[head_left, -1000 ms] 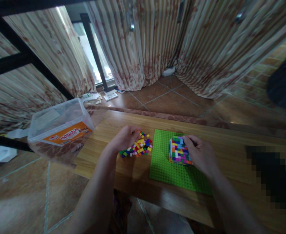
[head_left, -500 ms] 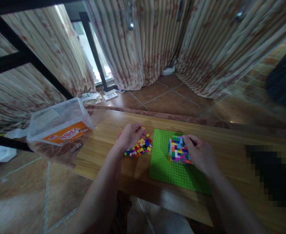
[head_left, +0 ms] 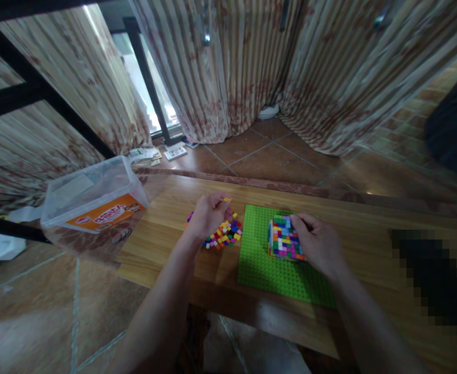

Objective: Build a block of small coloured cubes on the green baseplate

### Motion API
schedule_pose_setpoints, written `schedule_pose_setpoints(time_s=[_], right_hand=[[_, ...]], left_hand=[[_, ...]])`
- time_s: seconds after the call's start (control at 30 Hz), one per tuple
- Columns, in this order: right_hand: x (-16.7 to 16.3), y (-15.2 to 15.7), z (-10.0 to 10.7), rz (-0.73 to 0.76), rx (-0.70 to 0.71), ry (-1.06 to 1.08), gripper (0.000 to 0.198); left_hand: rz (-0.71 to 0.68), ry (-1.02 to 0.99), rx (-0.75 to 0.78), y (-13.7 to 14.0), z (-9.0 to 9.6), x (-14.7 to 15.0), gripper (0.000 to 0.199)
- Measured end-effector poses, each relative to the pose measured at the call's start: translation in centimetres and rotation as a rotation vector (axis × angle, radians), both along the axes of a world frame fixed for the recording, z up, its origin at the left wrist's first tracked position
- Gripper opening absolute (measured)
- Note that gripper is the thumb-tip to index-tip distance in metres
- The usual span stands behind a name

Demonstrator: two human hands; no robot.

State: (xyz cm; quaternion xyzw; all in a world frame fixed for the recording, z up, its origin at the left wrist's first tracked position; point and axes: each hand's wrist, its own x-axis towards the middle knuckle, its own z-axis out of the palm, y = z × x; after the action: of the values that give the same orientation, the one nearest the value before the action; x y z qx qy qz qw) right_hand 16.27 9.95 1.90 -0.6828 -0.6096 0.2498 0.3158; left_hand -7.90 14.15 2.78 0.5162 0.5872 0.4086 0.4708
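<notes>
Fingers point(head_left: 217, 198) of the left hand point(head_left: 207, 214) grip a yellow piece point(head_left: 227, 199), the right hand's point(head_left: 319, 243) a multicoloured block point(head_left: 283, 240).

The baseplate point(head_left: 254, 259) is green; block point(head_left: 285, 243) and loose bricks point(head_left: 224, 237), multicoloured; curtains point(head_left: 247, 67), striped.

Bare L hand point(head_left: 210, 217) & R hand point(head_left: 319, 241), forearms point(head_left: 162, 298) bare too
</notes>
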Motion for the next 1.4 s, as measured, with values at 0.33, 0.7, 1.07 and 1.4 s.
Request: schedule_pose_setpoints(time_s=[0.33, 0.7, 1.07, 1.4], right_hand=[[-0.1, -0.1, 0.3, 0.010, 0.015, -0.005, 0.039], [0.0, 0.0, 0.1, 0.004, 0.002, -0.007, 0.041], [-0.1, 0.0, 0.2, 0.004, 0.009, -0.014, 0.041], [-0.1, 0.0, 0.2, 0.004, 0.015, -0.025, 0.041]], left_hand=[[-0.232, 0.380, 0.160, 0.1, 0.4, -4.0, 0.019], [-0.256, 0.692, 0.125, 0.0, 0.5, -4.8, 0.034], [-0.258, 0.728, 0.170, 0.1, 0.0, -4.9, 0.027], [-0.461, 0.838, 0.213, -0.7, 0.4, -3.5, 0.017]])
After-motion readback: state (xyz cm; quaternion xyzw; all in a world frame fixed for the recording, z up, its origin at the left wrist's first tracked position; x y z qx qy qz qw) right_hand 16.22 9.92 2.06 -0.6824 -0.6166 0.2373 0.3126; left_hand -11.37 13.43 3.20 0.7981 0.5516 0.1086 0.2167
